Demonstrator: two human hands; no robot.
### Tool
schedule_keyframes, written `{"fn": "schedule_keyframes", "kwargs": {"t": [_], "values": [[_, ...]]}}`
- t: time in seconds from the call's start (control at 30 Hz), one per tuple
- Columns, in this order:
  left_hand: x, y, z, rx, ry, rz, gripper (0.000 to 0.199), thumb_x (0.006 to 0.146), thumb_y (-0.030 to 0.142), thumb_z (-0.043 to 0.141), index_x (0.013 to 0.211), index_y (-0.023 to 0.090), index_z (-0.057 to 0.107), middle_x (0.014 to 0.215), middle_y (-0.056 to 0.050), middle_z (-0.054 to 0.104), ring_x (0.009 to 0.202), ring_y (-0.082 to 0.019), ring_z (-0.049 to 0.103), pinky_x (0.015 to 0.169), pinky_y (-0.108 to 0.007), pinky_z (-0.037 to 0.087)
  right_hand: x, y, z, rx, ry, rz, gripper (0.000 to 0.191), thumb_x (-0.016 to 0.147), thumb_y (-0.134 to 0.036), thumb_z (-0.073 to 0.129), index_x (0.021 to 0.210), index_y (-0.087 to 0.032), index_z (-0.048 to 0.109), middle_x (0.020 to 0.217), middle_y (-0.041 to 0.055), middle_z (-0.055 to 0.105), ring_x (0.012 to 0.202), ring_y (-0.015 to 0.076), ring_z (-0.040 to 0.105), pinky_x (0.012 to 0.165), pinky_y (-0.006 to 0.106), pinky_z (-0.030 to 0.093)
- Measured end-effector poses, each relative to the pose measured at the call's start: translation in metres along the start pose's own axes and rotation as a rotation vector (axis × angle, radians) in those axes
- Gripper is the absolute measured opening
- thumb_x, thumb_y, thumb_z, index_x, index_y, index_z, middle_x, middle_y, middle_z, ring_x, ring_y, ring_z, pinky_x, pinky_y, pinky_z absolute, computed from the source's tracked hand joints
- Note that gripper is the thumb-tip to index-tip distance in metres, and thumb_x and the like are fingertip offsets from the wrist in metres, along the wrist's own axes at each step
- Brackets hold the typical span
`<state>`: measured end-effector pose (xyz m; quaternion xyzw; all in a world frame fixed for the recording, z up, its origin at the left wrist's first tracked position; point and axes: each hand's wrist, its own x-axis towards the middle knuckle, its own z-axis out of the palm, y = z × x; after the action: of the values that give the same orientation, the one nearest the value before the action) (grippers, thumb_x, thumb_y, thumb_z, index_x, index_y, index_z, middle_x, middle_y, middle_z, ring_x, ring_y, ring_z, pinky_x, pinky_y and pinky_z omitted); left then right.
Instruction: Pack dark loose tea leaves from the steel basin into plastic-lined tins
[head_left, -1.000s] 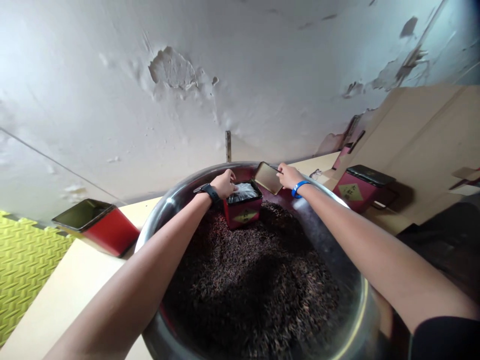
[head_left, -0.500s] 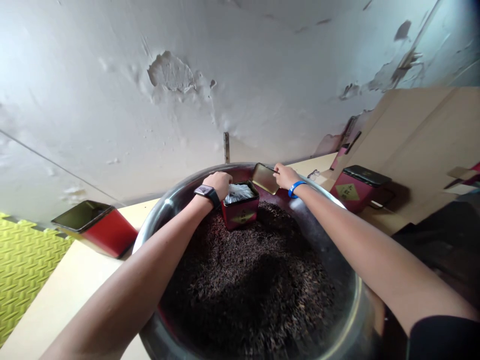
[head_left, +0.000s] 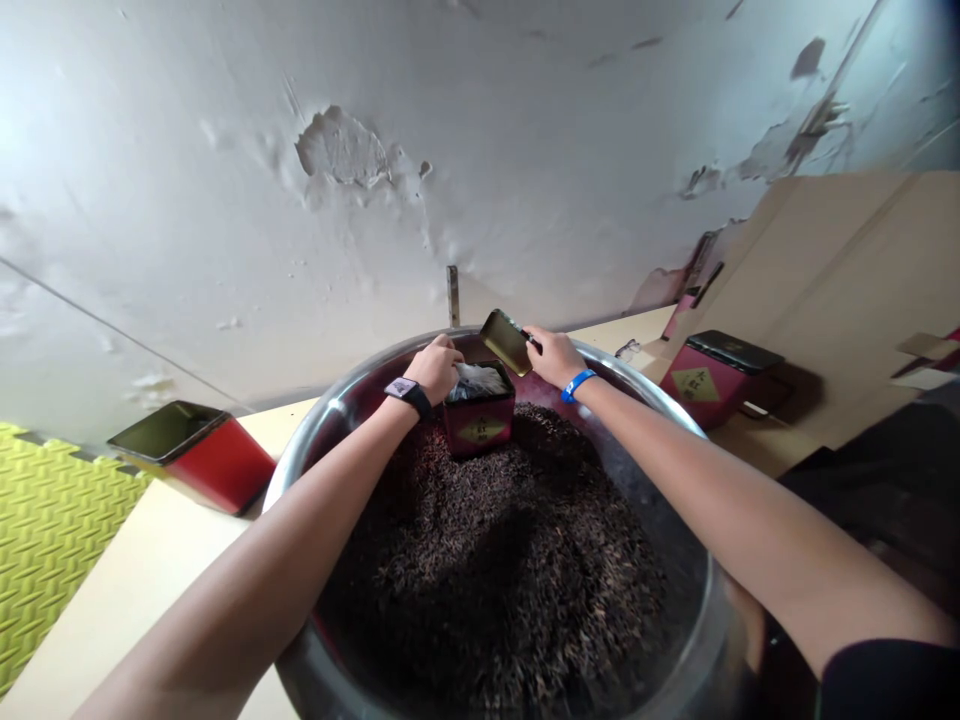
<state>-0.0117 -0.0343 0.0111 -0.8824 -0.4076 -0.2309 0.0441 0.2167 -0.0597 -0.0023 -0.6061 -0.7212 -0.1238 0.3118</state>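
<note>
A red tin (head_left: pixel 480 428) with a yellow-green diamond label stands upright on dark loose leaves (head_left: pixel 517 560) inside a large metal basin (head_left: pixel 301 445). Crumpled clear plastic (head_left: pixel 478 380) fills its open top. My left hand (head_left: pixel 436 368), with a watch on the wrist, is closed at the tin's left rim; its fingertips are partly hidden beside the plastic. My right hand (head_left: pixel 553 356), wearing a blue wristband, grips a gold-coloured lid (head_left: pixel 507 342) by its right edge. The lid is tilted, its inside showing, above the tin's back right corner.
An open red tin (head_left: pixel 217 462) leans on the pale table (head_left: pixel 142 560) left of the basin. A closed tin (head_left: pixel 712 378) stands at the right by cardboard (head_left: pixel 847 270). Behind is a peeling wall (head_left: pixel 525 150); a yellow-green mat (head_left: pixel 60 540) lies far left.
My right hand has moved left and slightly up with the lid, bringing it closer over the tin. My left hand has shifted slightly left at the tin's rim.
</note>
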Motion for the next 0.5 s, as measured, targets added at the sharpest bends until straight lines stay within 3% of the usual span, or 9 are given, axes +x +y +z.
{"fn": "schedule_keyframes", "kwargs": {"t": [0.13,0.3,0.4,0.5], "values": [[0.005,0.003,-0.001,-0.12,-0.071,-0.115,0.028,0.068,0.014,0.041,0.077,0.012,0.068,0.077,-0.007,0.062,0.073,-0.014,0.054,0.068,-0.023,0.042,-0.003,-0.01,0.001,0.012,-0.026,-0.024,0.03,0.082,-0.022,0.038,0.108,-0.019,0.053,0.098,0.0059,0.064,0.086,0.0188,0.058,0.074,0.026,0.039],[0.007,0.003,-0.01,-0.233,-0.196,-0.323,0.04,0.079,0.036,0.037,0.059,0.012,0.063,0.049,-0.004,0.052,0.046,-0.01,0.044,0.046,-0.024,0.033,-0.005,-0.015,0.004,0.035,0.023,-0.077,0.03,0.081,-0.02,0.039,0.108,-0.019,0.053,0.095,0.0062,0.065,0.083,0.0196,0.059,0.072,0.026,0.04],[0.005,-0.001,-0.014,-0.266,-0.28,-0.294,0.037,0.078,0.04,0.043,0.061,0.013,0.063,0.047,-0.001,0.05,0.045,-0.009,0.04,0.046,-0.023,0.031,-0.004,-0.015,0.005,0.039,0.043,-0.064,0.031,0.081,-0.019,0.039,0.109,-0.019,0.053,0.098,0.0064,0.064,0.085,0.0196,0.059,0.076,0.027,0.04],[0.005,-0.006,-0.015,-0.32,-0.365,-0.206,0.026,0.075,0.035,0.052,0.076,0.012,0.065,0.058,0.0,0.056,0.054,-0.008,0.045,0.053,-0.021,0.036,-0.004,-0.017,0.006,0.039,0.046,-0.052,0.032,0.082,-0.02,0.038,0.11,-0.018,0.052,0.102,0.0064,0.063,0.088,0.0195,0.058,0.079,0.028,0.04]]}}
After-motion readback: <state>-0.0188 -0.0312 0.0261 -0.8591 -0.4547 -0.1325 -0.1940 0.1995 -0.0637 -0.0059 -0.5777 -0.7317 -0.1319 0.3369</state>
